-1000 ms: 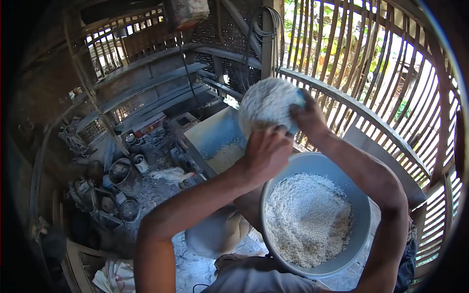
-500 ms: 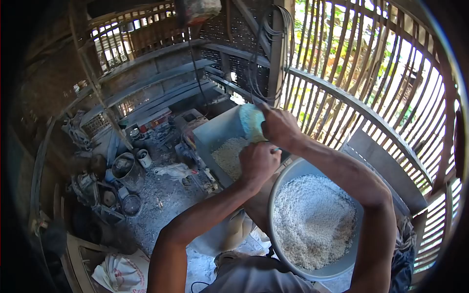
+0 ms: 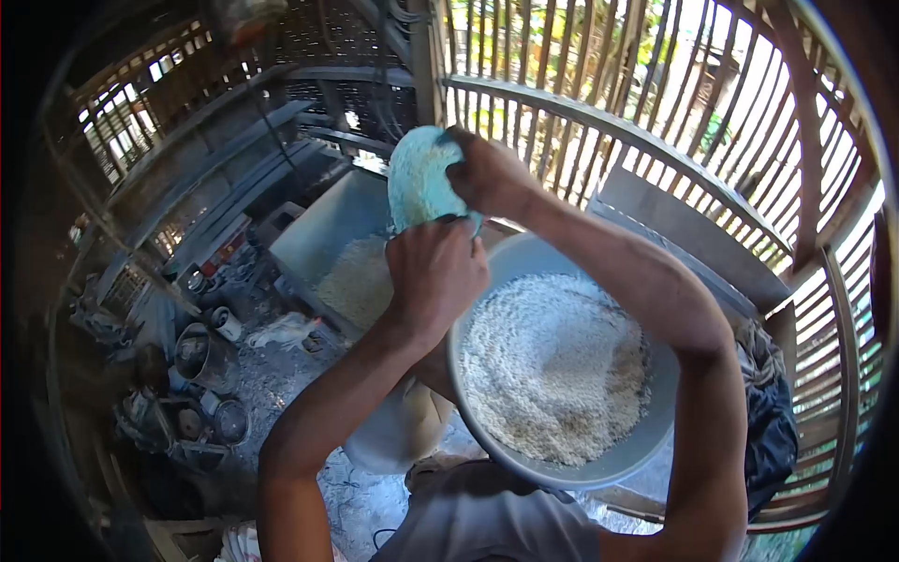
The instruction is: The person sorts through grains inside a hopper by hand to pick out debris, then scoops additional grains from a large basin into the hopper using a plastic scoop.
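Both my hands grip a turquoise plastic bowl (image 3: 421, 178), tipped steeply on its side, its surface dusted with pale residue. My left hand (image 3: 435, 272) is closed on its near edge, and my right hand (image 3: 496, 173) holds its right edge. Beneath and left of the bowl is a grey-blue metal hopper (image 3: 314, 220) with whitish grains (image 3: 361, 281) inside. Close by on the right stands a large grey tub (image 3: 663, 412) holding a heap of white, rice-like grains (image 3: 552, 375) with a hollow in it. My left forearm partly covers the hopper.
A slatted wall (image 3: 599, 56) runs along the right, with a leaning board (image 3: 684, 234) before it. Several buckets, including a metal one (image 3: 208, 356), stand on the dusty floor at left. A dark bag (image 3: 768, 440) sits right of the tub. Wooden rails line the far wall.
The bowl has come up out of the hopper and tilted further, showing more of its surface. My hands remain on it. The camera view has swung to the right.
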### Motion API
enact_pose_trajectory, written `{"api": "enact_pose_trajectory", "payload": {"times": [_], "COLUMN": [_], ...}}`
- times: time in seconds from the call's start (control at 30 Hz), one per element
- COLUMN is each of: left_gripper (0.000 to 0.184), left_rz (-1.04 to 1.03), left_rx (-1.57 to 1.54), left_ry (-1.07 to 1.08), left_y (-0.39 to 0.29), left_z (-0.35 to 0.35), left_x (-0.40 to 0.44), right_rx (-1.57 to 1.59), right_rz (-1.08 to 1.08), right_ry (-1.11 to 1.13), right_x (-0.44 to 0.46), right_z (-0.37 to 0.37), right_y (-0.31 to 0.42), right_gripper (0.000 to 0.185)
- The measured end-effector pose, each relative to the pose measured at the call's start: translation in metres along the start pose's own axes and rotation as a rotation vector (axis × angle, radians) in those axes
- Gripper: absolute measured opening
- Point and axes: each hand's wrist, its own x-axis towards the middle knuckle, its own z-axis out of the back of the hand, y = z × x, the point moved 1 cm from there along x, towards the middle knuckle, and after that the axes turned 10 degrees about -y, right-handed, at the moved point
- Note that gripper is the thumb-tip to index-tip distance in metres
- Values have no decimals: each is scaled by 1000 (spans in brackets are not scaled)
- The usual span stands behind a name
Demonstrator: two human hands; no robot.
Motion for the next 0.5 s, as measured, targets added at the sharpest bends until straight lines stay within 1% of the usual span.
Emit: {"api": "enact_pose_trajectory", "payload": {"times": [0.03, 0.07, 0.1, 0.13, 0.17, 0.2, 0.23, 0.27, 0.3, 0.33, 0.37, 0.4, 0.47, 0.5], "left_gripper": [10, 11, 13, 13, 13, 11, 10, 10, 10, 10, 9, 9, 10, 10], "left_rz": [-56, -113, -156, -185, -213, -279, -232, -160, -97, -50, -28, -6, 35, 51], "left_rx": [-31, -62, -95, -169, -242, -402, -423, -523, -585, -598, -570, -603, -649, -664], "left_ry": [-4, -12, 48, 82, 117, 130, 227, 279, 341, 422, 478, 527, 620, 664], "left_y": [-14, -29, -46, -61, -79, -111, -130, -145, -160, -174, -187, -201, -219, -228], "left_z": [-1, -2, -3, -9, -18, -46, -56, -77, -95, -109, -129, -133, -134, -127], "left_x": [5, 10, 16, 17, 16, 1, -9, -26, -47, -69, -96, -115, -125, -124], "right_rx": [72, 40, 103, 148, 118, -69, -96, -131, -220, -243, -270, -296, -291, -282], "right_rz": [-183, -160, -221, -184, -286, -340, -417, -555, -691, -796, -841, -880, -983, -1027], "right_ry": [92, 53, 50, 5, 19, 51, 114, 202, 267, 381, 431, 480, 420, 438], "right_x": [-6, -12, -20, -29, -46, -80, -104, -128, -155, -181, -208, -229, -251, -256], "right_z": [29, 43, 58, 70, 89, 108, 116, 126, 123, 125, 124, 124, 135, 142], "right_y": [5, -9, -24, -39, -54, -93, -112, -108, -128, -137, -147, -154, -146, -146], "right_gripper": [46, 46, 45, 44, 44, 44, 45, 46, 47, 46, 46, 47, 48, 48]}}
